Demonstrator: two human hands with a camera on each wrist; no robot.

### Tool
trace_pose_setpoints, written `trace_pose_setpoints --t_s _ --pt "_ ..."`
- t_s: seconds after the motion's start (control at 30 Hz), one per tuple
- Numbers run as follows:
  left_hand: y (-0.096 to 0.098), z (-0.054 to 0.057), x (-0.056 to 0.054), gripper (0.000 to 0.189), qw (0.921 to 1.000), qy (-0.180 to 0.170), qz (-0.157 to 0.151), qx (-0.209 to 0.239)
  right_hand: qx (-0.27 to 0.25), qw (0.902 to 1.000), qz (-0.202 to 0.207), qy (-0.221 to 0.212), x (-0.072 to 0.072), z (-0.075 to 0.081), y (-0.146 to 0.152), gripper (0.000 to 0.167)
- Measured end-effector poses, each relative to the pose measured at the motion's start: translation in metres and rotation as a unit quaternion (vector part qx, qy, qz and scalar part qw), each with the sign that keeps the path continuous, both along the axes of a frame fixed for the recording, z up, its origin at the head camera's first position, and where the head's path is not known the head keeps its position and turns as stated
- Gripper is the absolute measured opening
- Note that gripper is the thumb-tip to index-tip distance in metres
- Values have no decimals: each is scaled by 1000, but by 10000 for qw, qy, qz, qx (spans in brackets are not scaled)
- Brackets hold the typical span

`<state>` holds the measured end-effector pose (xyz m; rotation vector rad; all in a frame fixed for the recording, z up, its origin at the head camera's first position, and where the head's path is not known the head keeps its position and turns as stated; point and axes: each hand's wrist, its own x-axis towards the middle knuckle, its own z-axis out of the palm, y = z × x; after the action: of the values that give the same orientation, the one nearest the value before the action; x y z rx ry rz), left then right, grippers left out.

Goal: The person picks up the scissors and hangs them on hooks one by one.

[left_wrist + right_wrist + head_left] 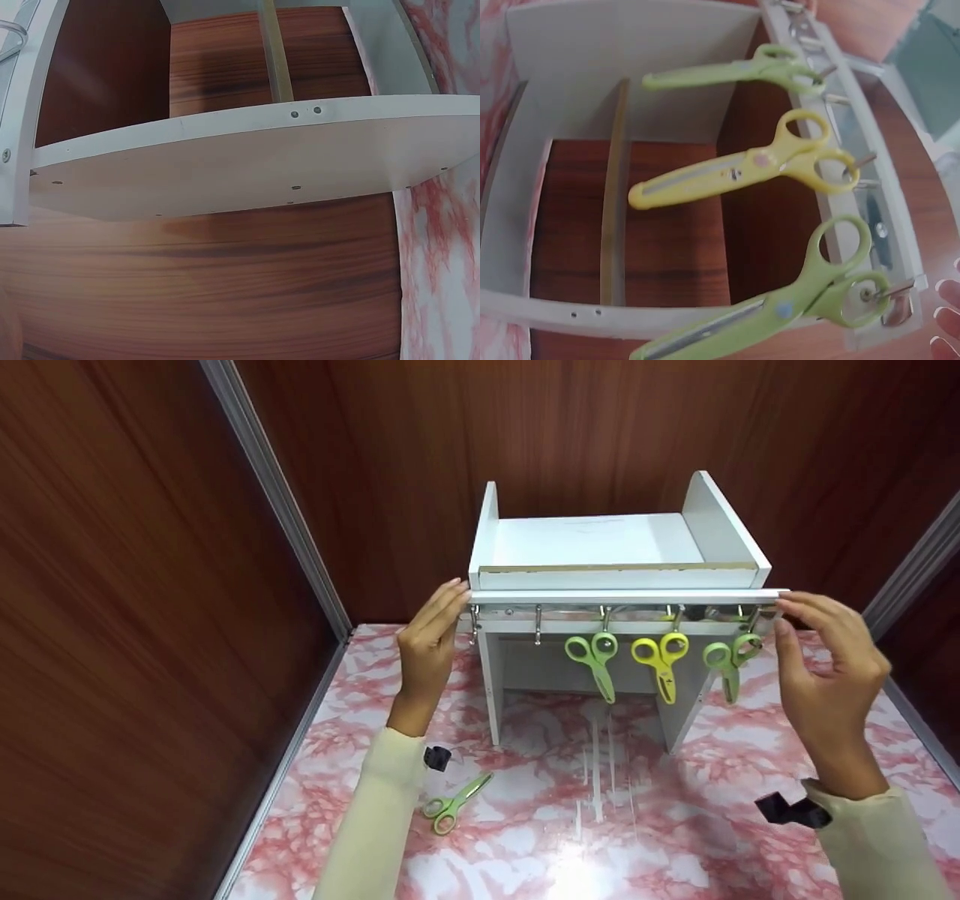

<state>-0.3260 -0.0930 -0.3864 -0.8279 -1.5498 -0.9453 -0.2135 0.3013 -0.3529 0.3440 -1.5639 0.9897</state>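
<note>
A white rail with metal hooks [630, 597] runs along the front of a white shelf unit. From its hooks hang light green scissors [600, 660], yellow scissors [664, 664] and, at the right end, another pair of green scissors [727, 664]. My left hand [431, 641] is at the rail's left end, its fingers fairly straight and their tips at the edge. At the opposite end is my right hand [832, 660], fingertips right at the corner and thumb apart below. In the right wrist view, its fingers [946, 319] show beside the rail end. Neither hand holds any scissors.
More green scissors [457, 804] lie on the pink marbled tabletop [525, 840], near my left forearm. The shelf unit [592, 540] has raised side panels and stands before a brown wood-grain wall [585, 435]. Two hooks [538, 624] at the left carry nothing.
</note>
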Motion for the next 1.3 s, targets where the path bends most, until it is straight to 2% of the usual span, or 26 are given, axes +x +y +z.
trace_pose_setpoints --t_s 0.23,0.43,0.67,1.0,1.3 --pt "0 0 -1 23 10000 -12 -15 3 244 9997 24 -68 -8 1 9 19" --pt "-2 -2 0 24 10000 -18 37 -23 487 9987 -15 -169 -9 6 6 22" --pt "-1 -2 0 24 10000 -16 53 -23 560 9983 121 -83 -13 8 3 28" --pt "-2 -1 -1 24 10000 -26 11 -1 342 9990 253 146 -20 8 4 23" --pt "-5 -1 0 24 9999 -12 118 -29 68 9983 442 361 -26 4 4 17"
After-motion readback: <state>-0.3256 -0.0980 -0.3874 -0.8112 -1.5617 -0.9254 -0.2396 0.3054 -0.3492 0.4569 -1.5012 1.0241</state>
